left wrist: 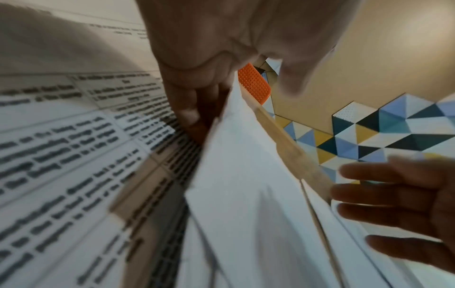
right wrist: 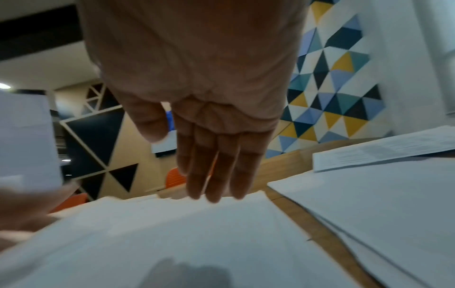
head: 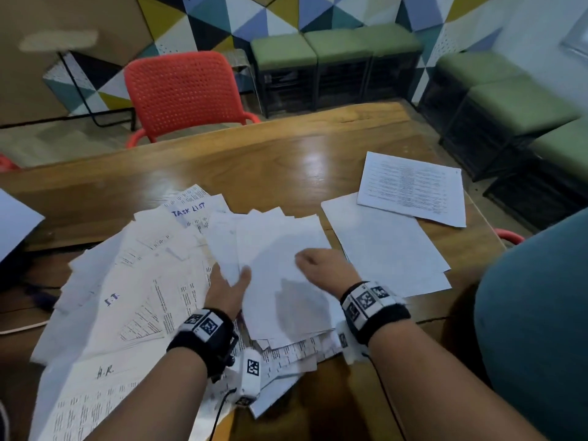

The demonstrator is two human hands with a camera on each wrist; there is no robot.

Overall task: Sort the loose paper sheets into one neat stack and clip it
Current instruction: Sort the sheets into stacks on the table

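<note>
A fan of loose printed sheets covers the wooden table at the front left. On top of it lies a bundle of blank sheets. My left hand pinches that bundle at its left edge, thumb on top and fingers underneath; in the left wrist view the left hand has the blank sheets between thumb and fingers. My right hand is flat just above the bundle's right part. In the right wrist view the right hand shows straight fingers holding nothing over the blank sheets.
To the right lie a separate pile of blank sheets and, on its far corner, a printed page. A red chair stands beyond the table, green benches along the wall, and a teal padded shape at my right.
</note>
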